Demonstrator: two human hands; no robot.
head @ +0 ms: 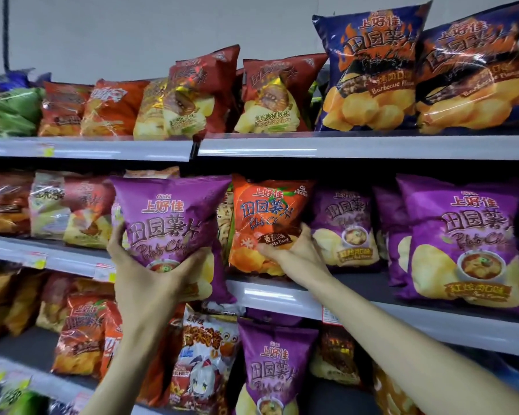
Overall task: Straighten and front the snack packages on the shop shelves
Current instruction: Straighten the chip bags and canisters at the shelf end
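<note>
My left hand grips a purple potato chip bag from below, thumb on its front and fingers behind its left edge; the bag is held out in front of the middle shelf. My right hand pinches the lower right corner of an orange tomato-flavour chip bag that stands on the middle shelf. To its right stand more purple bags, with a larger one nearer the front.
The top shelf carries red rib-flavour bags and big dark blue barbecue bags. The lower shelf holds another purple bag, an orange bag and a cartoon-printed snack bag. Price tags line the shelf edges.
</note>
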